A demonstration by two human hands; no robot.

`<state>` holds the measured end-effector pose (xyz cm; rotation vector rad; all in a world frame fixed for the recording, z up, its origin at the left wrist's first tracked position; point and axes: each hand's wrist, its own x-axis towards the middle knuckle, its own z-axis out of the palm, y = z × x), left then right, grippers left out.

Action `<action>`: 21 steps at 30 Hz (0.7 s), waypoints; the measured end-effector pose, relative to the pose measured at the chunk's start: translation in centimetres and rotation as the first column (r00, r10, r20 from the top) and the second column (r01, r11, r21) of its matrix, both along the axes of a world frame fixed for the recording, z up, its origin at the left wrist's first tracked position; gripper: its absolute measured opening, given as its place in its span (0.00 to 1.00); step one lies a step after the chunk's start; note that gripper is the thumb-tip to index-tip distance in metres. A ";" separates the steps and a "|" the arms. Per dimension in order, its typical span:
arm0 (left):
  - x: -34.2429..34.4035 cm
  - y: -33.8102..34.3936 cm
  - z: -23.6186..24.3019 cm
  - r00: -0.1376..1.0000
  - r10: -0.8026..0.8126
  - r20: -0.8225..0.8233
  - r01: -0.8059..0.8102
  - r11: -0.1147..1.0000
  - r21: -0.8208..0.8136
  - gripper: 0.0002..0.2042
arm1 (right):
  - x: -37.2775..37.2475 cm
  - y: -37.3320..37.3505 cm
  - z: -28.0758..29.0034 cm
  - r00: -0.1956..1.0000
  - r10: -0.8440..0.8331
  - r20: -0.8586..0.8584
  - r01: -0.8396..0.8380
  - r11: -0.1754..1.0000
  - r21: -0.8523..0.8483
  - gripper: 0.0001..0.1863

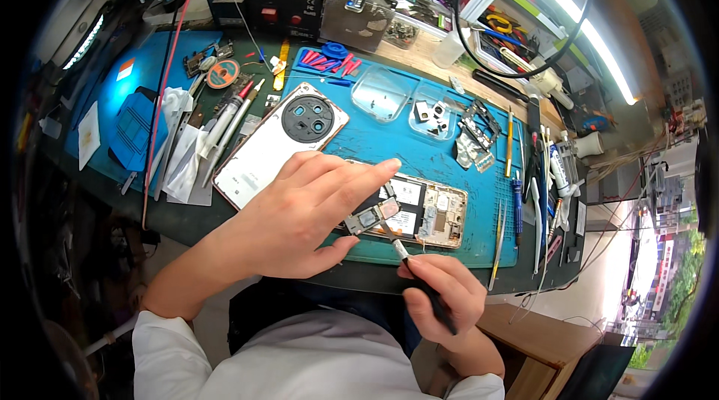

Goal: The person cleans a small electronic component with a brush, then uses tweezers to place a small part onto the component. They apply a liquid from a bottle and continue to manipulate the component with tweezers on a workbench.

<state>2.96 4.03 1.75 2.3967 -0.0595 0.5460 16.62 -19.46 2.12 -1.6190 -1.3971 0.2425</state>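
Note:
My left hand (314, 209) reaches over an opened phone body (447, 209), index finger stretched out and thumb apart from it. A small phone circuit board (369, 217) sits at an angle between that thumb and finger, which appear to steady it by its edges; the other fingers' contact is hidden. My right hand (447, 297) grips a dark-handled knife-like tool (401, 248), its thin metal tip at the board's right edge. Beside my left hand lies a white phone back cover (258, 147) with a round black camera ring (308, 119).
A blue work mat (479, 183) lies beneath. Behind the phone stand clear plastic trays (380, 93) with small parts, and metal brackets (477, 130). Screwdrivers (517, 209) and tweezers (497, 250) lie right; syringe-like tubes (225, 126) lie left. A black cable loop (458, 7) hangs above the back.

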 end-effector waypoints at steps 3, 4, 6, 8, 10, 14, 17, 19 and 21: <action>-0.1 0.0 0.0 1.000 0.001 -0.012 -0.001 1.000 -0.016 0.46 | -0.3 0.6 -0.9 1.000 0.017 0.026 -0.017 1.000 0.003 0.18; 0.0 0.0 0.0 1.000 0.003 -0.015 -0.003 1.000 -0.013 0.46 | -0.3 0.7 -1.2 0.998 0.018 0.055 -0.019 1.000 0.016 0.20; 0.0 -0.1 0.0 1.000 0.008 -0.019 -0.008 1.000 -0.009 0.46 | -0.3 0.9 -1.5 0.996 0.018 0.088 -0.020 0.999 0.027 0.22; 0.0 -0.1 -0.1 1.000 0.010 -0.019 -0.010 1.000 -0.008 0.46 | -0.3 1.0 -1.4 0.995 0.014 0.098 -0.016 1.000 0.023 0.23; 0.0 -0.1 -0.2 1.000 0.011 -0.016 -0.011 1.000 -0.002 0.46 | -0.3 1.2 -1.4 0.992 0.015 0.124 -0.018 1.000 0.024 0.23; -0.1 -0.3 0.1 0.999 0.034 -0.029 -0.034 0.999 0.002 0.47 | -0.5 1.4 -1.1 0.985 0.010 0.174 -0.016 0.999 0.034 0.22; -0.1 -0.3 0.0 0.999 0.041 -0.031 -0.041 0.999 0.006 0.48 | -0.5 1.5 -1.3 0.980 0.012 0.197 -0.019 0.999 0.035 0.22; -0.1 -0.3 0.0 0.999 0.044 -0.025 -0.044 0.999 0.005 0.48 | -0.5 1.5 -1.2 0.980 0.011 0.199 -0.018 0.999 0.035 0.22; -0.1 -0.3 0.0 0.999 0.047 -0.024 -0.046 0.999 0.004 0.49 | -0.5 1.6 -1.1 0.980 0.010 0.200 -0.017 0.999 0.036 0.23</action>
